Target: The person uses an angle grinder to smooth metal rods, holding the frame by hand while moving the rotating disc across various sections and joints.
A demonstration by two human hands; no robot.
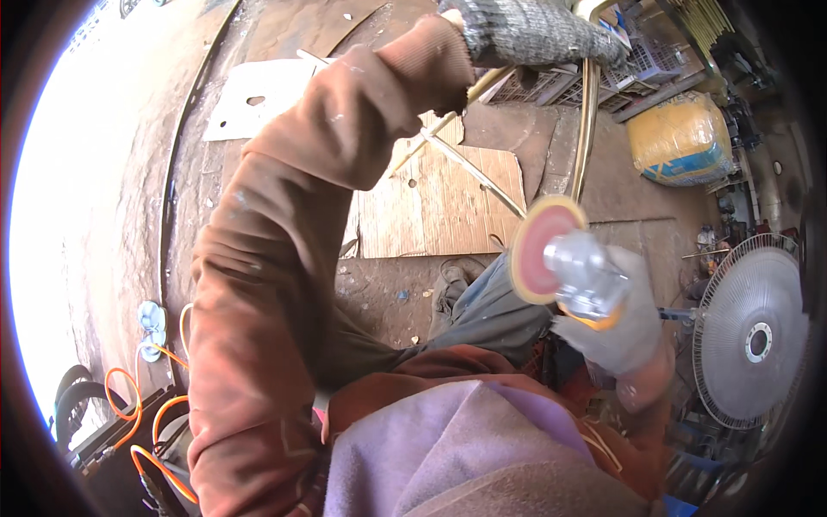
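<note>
My left hand [538, 34], in a grey knitted glove, is at the top with the arm stretched far forward. It is closed over a brass-coloured metal tube frame [587, 129]; the underside of the grip is hidden. One long bent tube of this frame runs down toward the grinder. In my right hand [624, 323], gloved in pale cloth and blurred by motion, is an angle grinder [587, 274] with a silvery head. Its round disc [538, 250], reddish with a tan rim, faces left, close to the tube's lower end. Whether the disc touches the tube I cannot tell.
Flattened cardboard [431, 202] lies on the brown floor before my legs, with a white sheet [250, 99] beyond. At right stand a caged fan [758, 340] and a yellow wrapped bundle [680, 138]. Plastic crates [650, 60] sit far right; an orange hose [138, 392] loops at left.
</note>
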